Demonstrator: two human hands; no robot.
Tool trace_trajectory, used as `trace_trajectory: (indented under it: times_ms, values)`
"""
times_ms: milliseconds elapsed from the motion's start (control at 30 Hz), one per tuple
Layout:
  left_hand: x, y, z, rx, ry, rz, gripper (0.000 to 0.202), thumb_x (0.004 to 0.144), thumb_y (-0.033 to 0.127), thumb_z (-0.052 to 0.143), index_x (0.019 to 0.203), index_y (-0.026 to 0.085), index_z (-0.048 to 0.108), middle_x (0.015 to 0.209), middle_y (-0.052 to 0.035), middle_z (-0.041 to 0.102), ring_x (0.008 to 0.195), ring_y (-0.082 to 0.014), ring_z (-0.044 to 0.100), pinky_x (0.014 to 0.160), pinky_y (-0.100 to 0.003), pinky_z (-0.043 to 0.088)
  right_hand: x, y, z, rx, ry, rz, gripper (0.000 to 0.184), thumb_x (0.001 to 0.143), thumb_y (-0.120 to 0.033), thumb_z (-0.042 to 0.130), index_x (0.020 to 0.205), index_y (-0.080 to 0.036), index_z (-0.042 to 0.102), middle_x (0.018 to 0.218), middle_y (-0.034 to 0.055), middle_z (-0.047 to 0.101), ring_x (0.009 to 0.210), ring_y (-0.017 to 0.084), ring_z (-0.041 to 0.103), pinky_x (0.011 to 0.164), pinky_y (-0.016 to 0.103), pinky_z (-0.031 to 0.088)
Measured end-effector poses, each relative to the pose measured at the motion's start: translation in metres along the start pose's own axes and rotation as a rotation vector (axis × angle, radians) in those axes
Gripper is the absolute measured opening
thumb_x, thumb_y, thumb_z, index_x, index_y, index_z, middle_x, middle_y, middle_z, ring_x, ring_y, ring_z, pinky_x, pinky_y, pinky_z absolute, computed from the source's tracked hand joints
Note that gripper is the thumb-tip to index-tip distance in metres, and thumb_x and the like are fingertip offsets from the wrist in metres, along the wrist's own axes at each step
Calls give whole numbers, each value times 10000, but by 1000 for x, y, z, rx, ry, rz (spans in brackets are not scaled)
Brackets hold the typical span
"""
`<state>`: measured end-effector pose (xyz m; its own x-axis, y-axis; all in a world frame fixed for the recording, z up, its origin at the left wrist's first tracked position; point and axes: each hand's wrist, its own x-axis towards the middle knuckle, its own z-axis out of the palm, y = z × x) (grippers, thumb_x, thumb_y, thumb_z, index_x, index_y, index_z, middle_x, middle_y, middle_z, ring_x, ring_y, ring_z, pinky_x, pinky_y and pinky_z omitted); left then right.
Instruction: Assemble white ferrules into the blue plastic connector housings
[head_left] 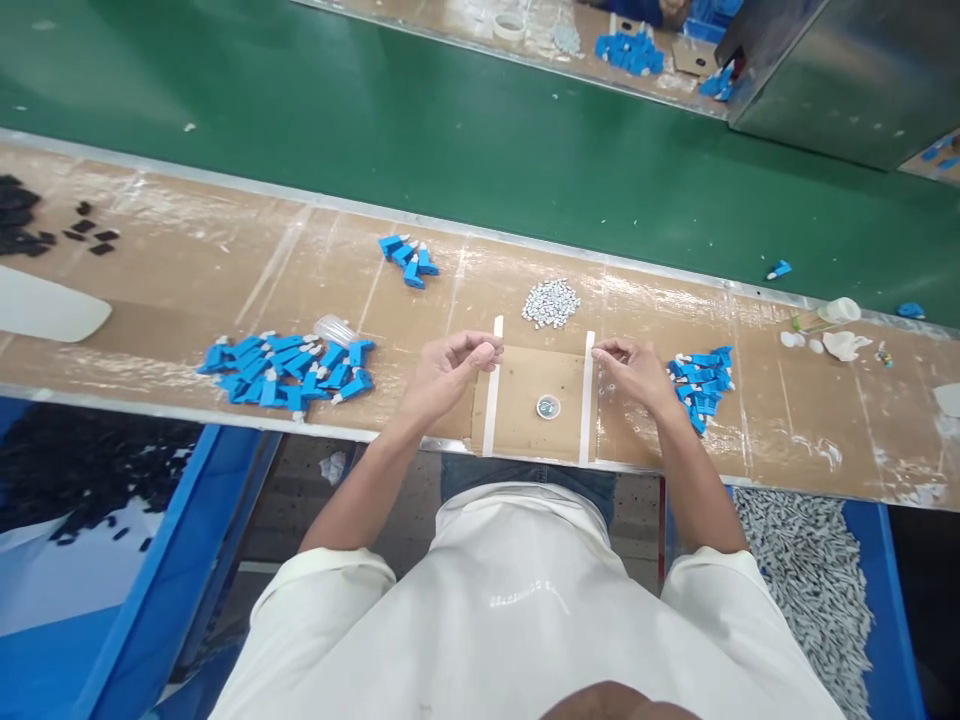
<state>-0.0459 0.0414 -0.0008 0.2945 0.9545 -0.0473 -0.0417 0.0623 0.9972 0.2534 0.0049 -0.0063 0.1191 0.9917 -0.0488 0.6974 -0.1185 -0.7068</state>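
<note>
My left hand point(454, 368) hovers over the cardboard-covered bench with its fingers curled and pinched together near a strip of white tape point(493, 385); what it pinches is too small to make out. My right hand point(634, 370) is also curled in a pinch, beside the other tape strip point(587, 395), close to a small pile of blue plastic parts point(703, 385). Between the strips sits a small round clear cap point(548, 406). A heap of tiny grey-white pieces point(551, 302) lies just beyond.
A large pile of blue parts point(289, 368) lies left, a small group point(409, 260) farther back. Black pieces point(30, 225) are far left. A green conveyor belt point(450, 130) runs behind. Blue bins below hold black parts point(82, 470) and grey parts point(814, 580).
</note>
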Motion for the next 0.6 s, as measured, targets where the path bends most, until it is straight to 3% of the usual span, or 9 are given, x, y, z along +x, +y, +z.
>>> trace_trajectory:
  times_ms: [67, 167, 300, 500, 600]
  values:
    - [-2, -11, 4, -4, -45, -21, 560, 768, 669, 759, 943, 137, 745, 801, -66, 725, 695, -153, 651, 659, -277, 533, 3, 0, 2, 19, 24, -5, 222, 815, -317, 650, 882, -168, 801, 858, 59, 795, 769, 191, 685, 720, 302, 491]
    - [-12, -33, 11, 15, -88, -79, 584, 798, 710, 691, 925, 141, 732, 572, 27, 546, 505, -103, 473, 508, -239, 384, 2, 0, 6, 118, 24, -2, 232, 783, -364, 681, 842, -169, 792, 790, 45, 770, 712, 173, 657, 687, 294, 486]
    - [-33, -60, 22, 178, 7, -65, 524, 865, 678, 594, 751, 171, 662, 513, 59, 386, 483, -97, 358, 501, -252, 275, -12, 2, 21, 384, 55, 110, 351, 744, -505, 742, 808, -161, 757, 646, 6, 676, 551, 126, 549, 542, 256, 435]
    - [-43, -69, 29, 382, 76, 28, 441, 907, 566, 521, 688, 192, 599, 545, 57, 322, 526, -109, 344, 557, -266, 286, -53, 3, 59, 582, 510, 146, 413, 766, -589, 740, 735, -184, 666, 540, -49, 520, 479, 99, 411, 465, 237, 344]
    - [-44, -68, 28, 377, 62, 28, 470, 905, 587, 495, 646, 199, 547, 558, 44, 348, 548, -117, 364, 559, -265, 293, -74, 4, 75, 546, 617, 149, 418, 761, -598, 725, 704, -190, 655, 533, -51, 482, 498, 106, 395, 489, 249, 348]
